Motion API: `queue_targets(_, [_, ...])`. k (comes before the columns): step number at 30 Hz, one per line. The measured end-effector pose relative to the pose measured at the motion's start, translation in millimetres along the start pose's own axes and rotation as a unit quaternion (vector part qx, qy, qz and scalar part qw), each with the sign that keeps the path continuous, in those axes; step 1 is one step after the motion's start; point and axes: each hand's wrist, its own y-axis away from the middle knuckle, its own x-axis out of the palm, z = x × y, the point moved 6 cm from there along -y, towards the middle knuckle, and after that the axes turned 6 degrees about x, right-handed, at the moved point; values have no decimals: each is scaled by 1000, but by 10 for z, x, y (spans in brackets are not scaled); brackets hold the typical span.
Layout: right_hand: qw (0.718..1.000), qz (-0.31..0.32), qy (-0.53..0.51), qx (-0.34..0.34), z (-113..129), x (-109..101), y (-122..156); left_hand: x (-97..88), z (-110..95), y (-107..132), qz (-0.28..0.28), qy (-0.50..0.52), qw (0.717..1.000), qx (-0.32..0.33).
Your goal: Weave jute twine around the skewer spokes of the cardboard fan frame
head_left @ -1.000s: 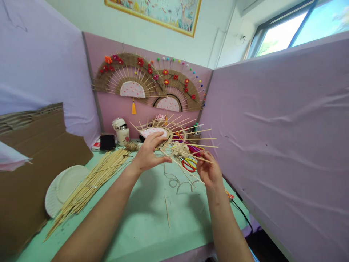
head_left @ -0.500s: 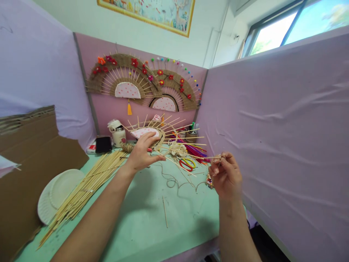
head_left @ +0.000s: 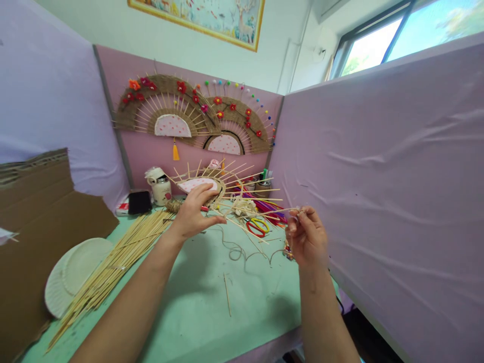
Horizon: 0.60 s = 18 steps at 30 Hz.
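Note:
A half-made fan (head_left: 200, 183) has a pink dotted half-round centre, a twine-wrapped border and bare bamboo sticks spreading outward. My left hand (head_left: 194, 209) lies over its centre, fingers pressed on it and thumb stretched out to the right. To the right, my right hand (head_left: 308, 234) is closed in a pinch on a thin strand of twine (head_left: 285, 210) that runs back toward the fan's sticks. Loose twine (head_left: 236, 251) curls on the table below. Scissors (head_left: 257, 227) with red and yellow handles lie just beyond the sticks.
Bundled bamboo sticks (head_left: 109, 267), a paper plate (head_left: 56, 287) and torn cardboard (head_left: 34, 242) fill the left side. A white bottle (head_left: 161, 189) and black phone (head_left: 139, 202) stand behind. Finished fans (head_left: 172, 123) hang on the back panel. One short stick (head_left: 227, 295) lies in front.
The view has shifted slightly. My right hand has moved a little up and left with the twine, while my left hand stays on the fan.

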Motion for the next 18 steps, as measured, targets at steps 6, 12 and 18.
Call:
queue_targets(6, [981,-82,-79,159,-481,-58,-157,75,-109,-4,4,44,999,8])
queue_targets(12, [972,-77,-140,174,-797,63,-331,204,-281,-2,25,101,994,19])
queue_targets(18, [977,-66,-117,168,-954,3,-458,228,-355,0,14,142,990,6])
